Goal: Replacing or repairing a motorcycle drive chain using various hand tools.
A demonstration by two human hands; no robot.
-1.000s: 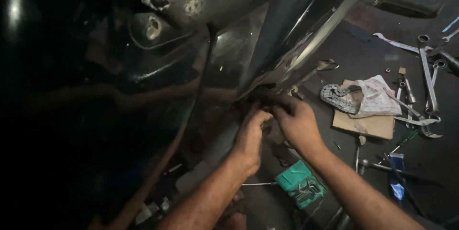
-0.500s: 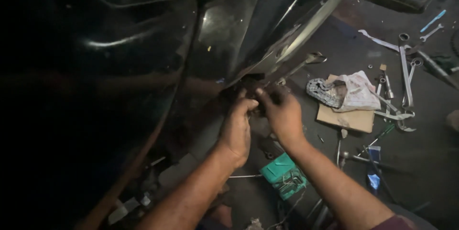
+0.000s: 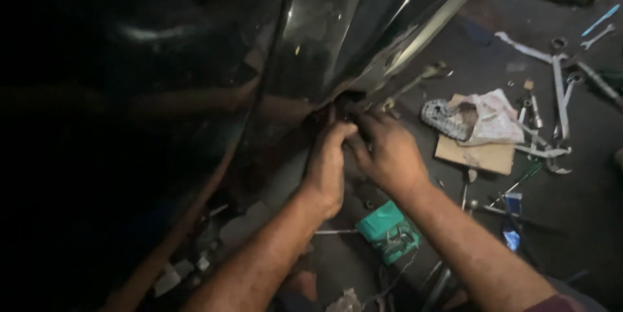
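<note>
Lower edge of dark car body panel (image 3: 363, 46), scene centre — both hands there. Left hand (image 3: 328, 156) curled tight, right hand (image 3: 386, 150) fingers bent; what they pinch hidden. Green case (image 3: 388, 233) near, wrenches (image 3: 559, 91) right on floor.

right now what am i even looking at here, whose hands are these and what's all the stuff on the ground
This is one picture from a camera worn on a person's head, looking down at that person's own bare hands. The left hand and right hand are pressed together at the lower edge of a dark glossy body panel; what the fingers grip is hidden in shadow. On the dark floor lie spanners, a crumpled white rag on a piece of cardboard, and a small green case.
</note>
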